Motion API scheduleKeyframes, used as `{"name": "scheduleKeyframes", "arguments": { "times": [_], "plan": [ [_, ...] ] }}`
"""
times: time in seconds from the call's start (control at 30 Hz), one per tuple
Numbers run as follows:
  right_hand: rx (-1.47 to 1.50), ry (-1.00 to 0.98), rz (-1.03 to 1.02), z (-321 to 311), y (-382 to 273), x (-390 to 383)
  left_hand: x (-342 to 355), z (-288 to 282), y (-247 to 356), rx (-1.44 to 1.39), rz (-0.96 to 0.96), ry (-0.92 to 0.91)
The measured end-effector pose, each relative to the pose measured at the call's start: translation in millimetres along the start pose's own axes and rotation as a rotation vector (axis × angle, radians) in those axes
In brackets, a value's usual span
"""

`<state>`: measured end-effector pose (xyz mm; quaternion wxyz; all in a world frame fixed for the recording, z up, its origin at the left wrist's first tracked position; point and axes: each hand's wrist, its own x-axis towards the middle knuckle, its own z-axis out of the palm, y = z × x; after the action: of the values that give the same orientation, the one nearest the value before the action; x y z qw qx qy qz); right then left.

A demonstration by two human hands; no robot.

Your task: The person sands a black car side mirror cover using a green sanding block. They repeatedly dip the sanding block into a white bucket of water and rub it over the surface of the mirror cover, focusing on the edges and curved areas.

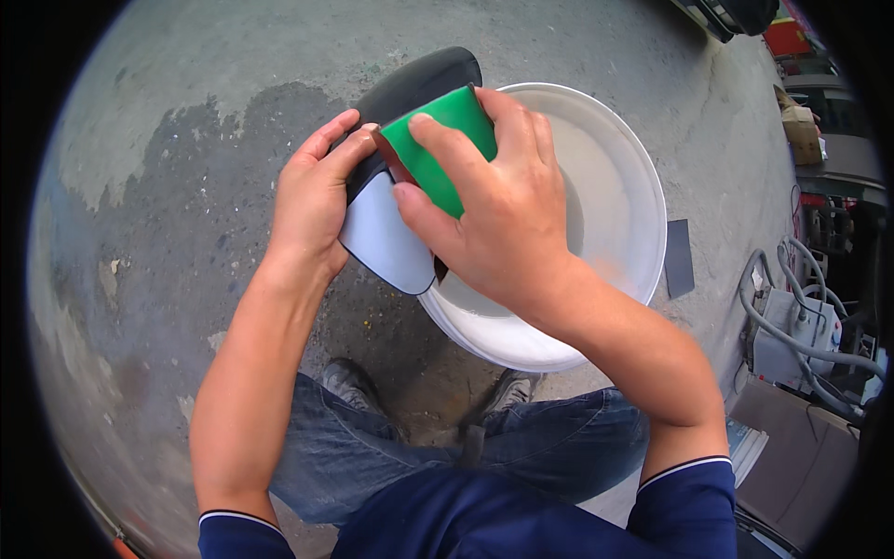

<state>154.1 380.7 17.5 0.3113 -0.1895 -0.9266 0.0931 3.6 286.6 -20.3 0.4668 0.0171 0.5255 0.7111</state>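
Hands first: our left hand point(312, 200) is closed around the left edge of a black mirror housing point(410, 88), thumb curled over its rim, holding it above the concrete floor point(168, 233). The mirror glass point(386, 242) faces up toward us and tilts slightly. Our right hand point(494, 200) is wrapped around a green sponge point(438, 144), fingers spread over its top, pressing it flat against the upper part of the glass. The housing sits just over the left rim of a white bucket point(633, 186) standing on the floor. We see our shoes point(349, 382) and jeans point(559, 447) below the bucket.
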Motion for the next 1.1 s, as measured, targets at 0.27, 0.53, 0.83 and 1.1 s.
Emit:
{"name": "scheduleKeyframes", "arguments": {
  "times": [0.27,0.53,0.83,1.1],
  "plan": [
    [-0.045,0.119,-0.041,16,13,30,0,9,5,0.014,-0.054,-0.085],
    [0.052,-0.031,-0.084,-17,-1,-21,-4,13,4,0.044,0.006,0.008],
    [0.067,-0.175,-0.054,-43,-7,-51,1,6,-1,0.015,0.014,-0.002],
    [-0.007,0.034,-0.040,8,21,19,-3,3,1,0.029,0.013,0.012]
  ]
}}
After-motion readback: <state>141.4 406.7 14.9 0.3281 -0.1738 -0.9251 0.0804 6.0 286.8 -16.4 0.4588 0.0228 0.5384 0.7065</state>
